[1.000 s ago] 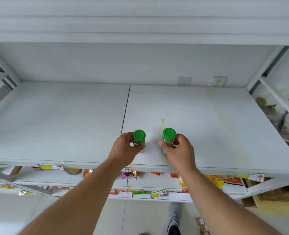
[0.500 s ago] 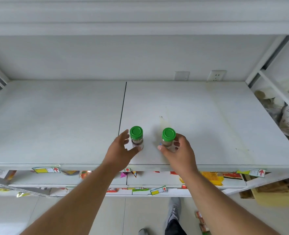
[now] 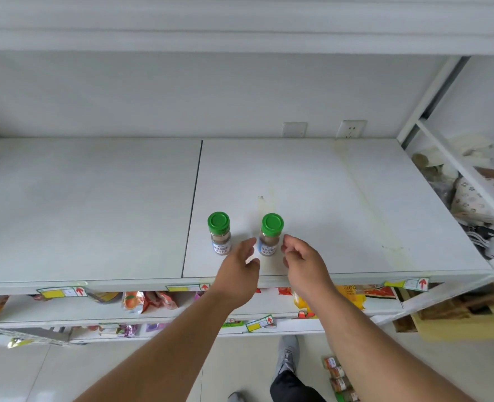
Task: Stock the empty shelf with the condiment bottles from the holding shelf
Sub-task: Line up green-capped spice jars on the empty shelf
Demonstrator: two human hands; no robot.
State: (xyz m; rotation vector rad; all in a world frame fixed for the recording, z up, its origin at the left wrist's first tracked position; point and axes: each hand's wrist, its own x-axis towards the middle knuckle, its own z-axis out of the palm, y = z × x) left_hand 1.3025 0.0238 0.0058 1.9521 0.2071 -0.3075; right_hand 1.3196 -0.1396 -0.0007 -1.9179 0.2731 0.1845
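Note:
Two small glass spice bottles with green caps stand upright side by side near the front of the white shelf (image 3: 95,213): the left bottle (image 3: 219,236) and the right bottle (image 3: 270,237). My left hand (image 3: 238,269) hovers just in front, between the two bottles, fingers apart and holding nothing. My right hand (image 3: 305,264) is just right of the right bottle, fingers loosely curled and apart from it.
A seam (image 3: 193,204) splits the shelf board left of the bottles. Two wall sockets (image 3: 351,129) sit at the back. Lower shelves hold snack packets (image 3: 147,301). Several orange-labelled bottles (image 3: 337,375) lie on the floor by my shoe. Clutter fills the rack at right (image 3: 472,198).
Both hands have let go of the two bottles and drawn back toward the shelf's front edge. The bottles now stand free on the shelf.

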